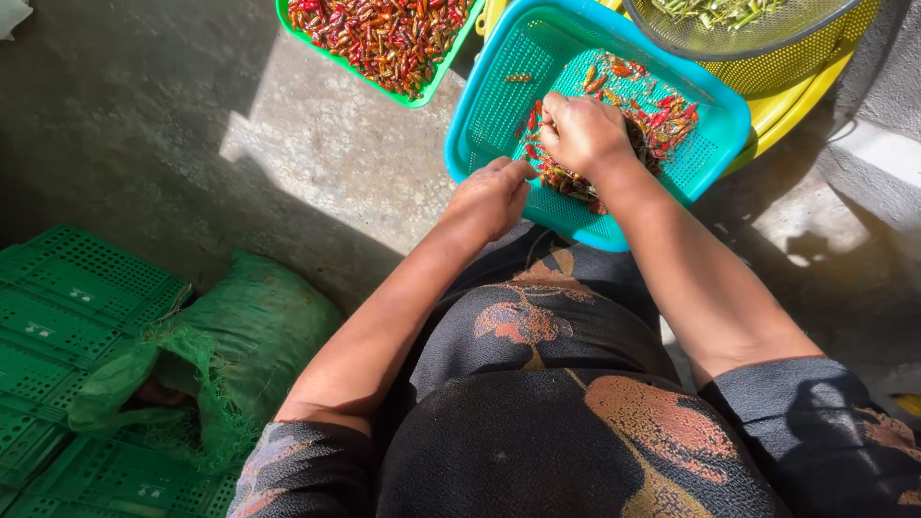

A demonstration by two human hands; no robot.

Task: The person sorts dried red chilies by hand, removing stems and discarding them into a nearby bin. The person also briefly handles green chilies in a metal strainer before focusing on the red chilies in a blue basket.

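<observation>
Sorting chillies (662, 115) in the teal basket (499, 96) | right hand (580, 132) clenched on chillies at basket's middle | left hand (491, 199) curled at basket's near rim, grasp unclear | green tray (422, 96) of chillies left of basket | yellow colander (796, 86) behind basket | green sack (240, 336) well left of it

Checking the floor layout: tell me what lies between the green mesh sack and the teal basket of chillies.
In the head view, bare concrete floor, part sunlit and part shaded, separates the green mesh sack from the teal basket; nearer the person, the left hand and forearm cross it.
</observation>
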